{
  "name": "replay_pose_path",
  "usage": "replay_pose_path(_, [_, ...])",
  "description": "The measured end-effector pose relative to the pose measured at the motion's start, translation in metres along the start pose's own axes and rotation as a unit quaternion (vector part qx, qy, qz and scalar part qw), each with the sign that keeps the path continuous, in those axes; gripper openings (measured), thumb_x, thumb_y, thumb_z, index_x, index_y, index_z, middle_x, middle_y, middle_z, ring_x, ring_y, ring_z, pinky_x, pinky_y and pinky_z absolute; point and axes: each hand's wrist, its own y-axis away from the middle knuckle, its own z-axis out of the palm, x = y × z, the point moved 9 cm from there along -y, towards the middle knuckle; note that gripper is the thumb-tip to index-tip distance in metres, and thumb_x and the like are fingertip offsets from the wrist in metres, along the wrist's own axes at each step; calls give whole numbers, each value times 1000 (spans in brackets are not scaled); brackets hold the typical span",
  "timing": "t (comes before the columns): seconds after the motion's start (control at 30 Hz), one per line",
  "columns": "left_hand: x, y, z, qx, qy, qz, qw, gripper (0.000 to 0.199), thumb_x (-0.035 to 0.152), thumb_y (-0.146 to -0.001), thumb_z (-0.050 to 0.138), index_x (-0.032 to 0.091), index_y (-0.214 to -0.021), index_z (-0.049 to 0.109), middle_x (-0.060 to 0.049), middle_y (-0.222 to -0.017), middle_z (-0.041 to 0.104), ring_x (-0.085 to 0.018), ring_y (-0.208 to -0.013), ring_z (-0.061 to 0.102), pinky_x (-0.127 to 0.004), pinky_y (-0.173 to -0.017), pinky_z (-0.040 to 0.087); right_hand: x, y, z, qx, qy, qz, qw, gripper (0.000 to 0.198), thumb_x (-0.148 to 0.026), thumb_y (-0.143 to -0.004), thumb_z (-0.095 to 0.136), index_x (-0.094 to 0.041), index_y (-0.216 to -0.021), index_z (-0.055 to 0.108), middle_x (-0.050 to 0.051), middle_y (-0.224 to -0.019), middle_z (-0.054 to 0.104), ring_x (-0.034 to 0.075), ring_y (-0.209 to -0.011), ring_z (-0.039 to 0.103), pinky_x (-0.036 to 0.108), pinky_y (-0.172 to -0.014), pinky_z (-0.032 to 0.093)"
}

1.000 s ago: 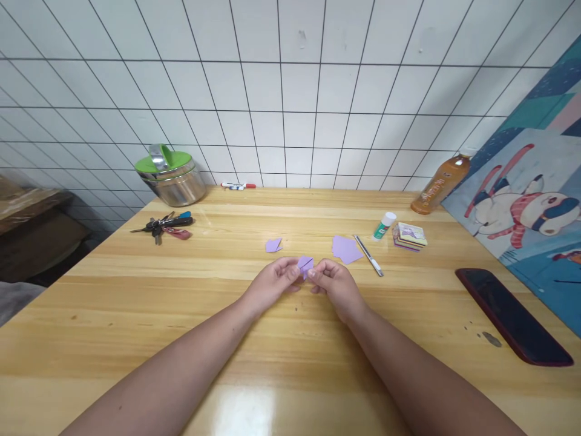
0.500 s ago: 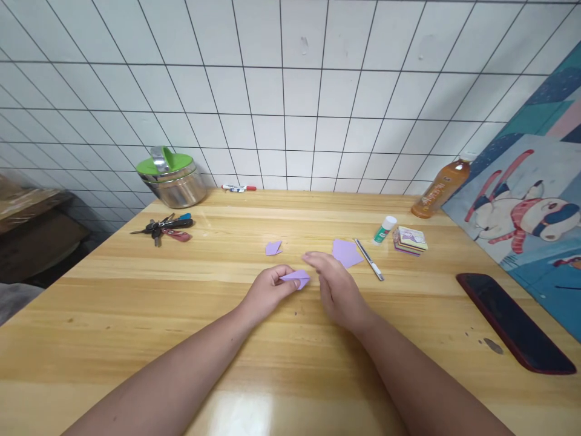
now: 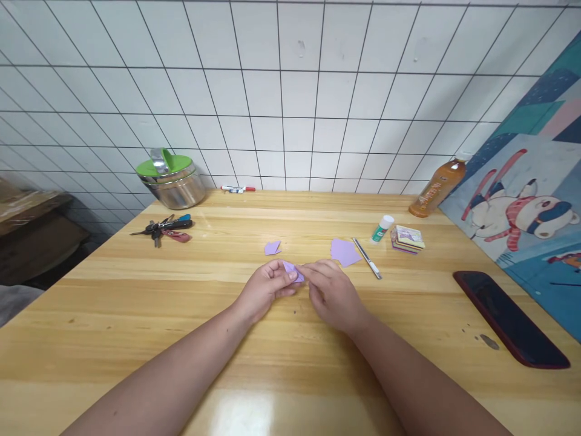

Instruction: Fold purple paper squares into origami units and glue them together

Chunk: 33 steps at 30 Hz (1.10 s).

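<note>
My left hand [image 3: 265,287] pinches a small folded piece of purple paper [image 3: 297,276], with the thumb on top and the fingers behind it. My right hand [image 3: 336,293] is beside it, fingers stretched towards the left; its fingertips meet the paper's right edge, and the thumb stays apart below. Just beyond the hands lies another small folded purple paper [image 3: 273,247]. A flat purple sheet [image 3: 345,252] rests past my right hand, alongside a slim utility knife [image 3: 367,258].
A glue stick [image 3: 382,229] and a stack of paper [image 3: 407,238] stand at the right, near a drink bottle [image 3: 436,189]. A phone [image 3: 511,318] lies at far right. Keys [image 3: 166,229], a green-lidded steel pot [image 3: 175,181] and a marker [image 3: 238,189] are on the left.
My right hand has moved left until its fingertips reach the folded paper. The paper has been tilted in my left hand, whose fingers now show beneath it. The view has shifted slightly.
</note>
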Motion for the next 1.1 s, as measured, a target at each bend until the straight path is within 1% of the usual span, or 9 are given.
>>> replay_pose_path(0.13, [0,-3,-1,-5,35,5,999,24,22,-65,75,15,-85,63,-3,-81,68,-11,-76,63,-21,-71,49,3,0,-2,15,17,9,1000,35,-16,-85,47,-22,-118,56,8,-105,64,20,-98,54,37,-86,44])
replay_pose_path(0.27, [0,-5,-2,-2,52,11,999,16,23,-70,71,14,-83,66,-3,-82,67,-10,-76,62,-20,-72,50,4,1,-6,25,31,12,999,31,-21,-87,49,-22,-116,58,7,-103,65,20,-96,54,35,-85,44])
replay_pose_path(0.37, [0,-5,-1,-7,46,14,999,16,25,-72,70,14,-82,66,-3,-80,67,-10,-75,63,-20,-72,50,4,2,-7,27,38,27,999,27,-25,-87,49,-23,-111,61,5,-102,66,20,-93,54,33,-82,44])
replay_pose_path(0.53, [-3,-3,-4,11,12,-5,1000,20,30,-71,70,14,-79,63,-4,-74,68,-11,-65,64,-19,-61,50,2,4,-6,27,49,44,997,26,-24,-85,50,-25,-108,62,4,-105,65,19,-93,55,32,-80,44])
replay_pose_path(0.63, [-2,-3,-5,21,1,-9,1000,22,32,-71,70,13,-79,63,-4,-73,68,-11,-63,64,-19,-59,50,0,4,-4,22,44,43,998,24,-24,-85,50,-27,-105,64,4,-105,65,19,-93,56,31,-79,44])
replay_pose_path(0.73, [-1,-2,-2,12,-9,-7,1000,27,32,-71,70,14,-90,64,-6,-79,70,-11,-66,65,-18,-59,50,3,4,-5,32,22,52,998,22,-25,-84,51,-28,-99,67,3,-106,64,17,-88,57,30,-77,46])
replay_pose_path(0.87, [-1,-2,-3,24,-33,-3,999,44,33,-70,71,17,-110,60,-7,-89,71,-13,-68,67,-18,-57,50,10,5,-7,69,-28,76,994,17,-23,-80,57,-28,-90,70,4,-111,61,15,-80,58,30,-74,47])
replay_pose_path(1.0, [0,-2,-4,38,-58,3,998,51,35,-71,70,17,-116,57,-8,-92,70,-14,-70,66,-22,-61,52,21,7,-2,78,-117,116,983,16,-23,-78,58,-27,-87,71,5,-104,62,16,-83,59,29,-70,49])
replay_pose_path(1.1, [2,-2,-4,37,-63,8,997,50,38,-72,67,17,-117,57,-7,-88,70,-13,-67,65,-24,-63,53,29,7,3,77,-168,151,971,13,-22,-77,59,-25,-81,71,5,-97,63,14,-73,59,26,-63,48])
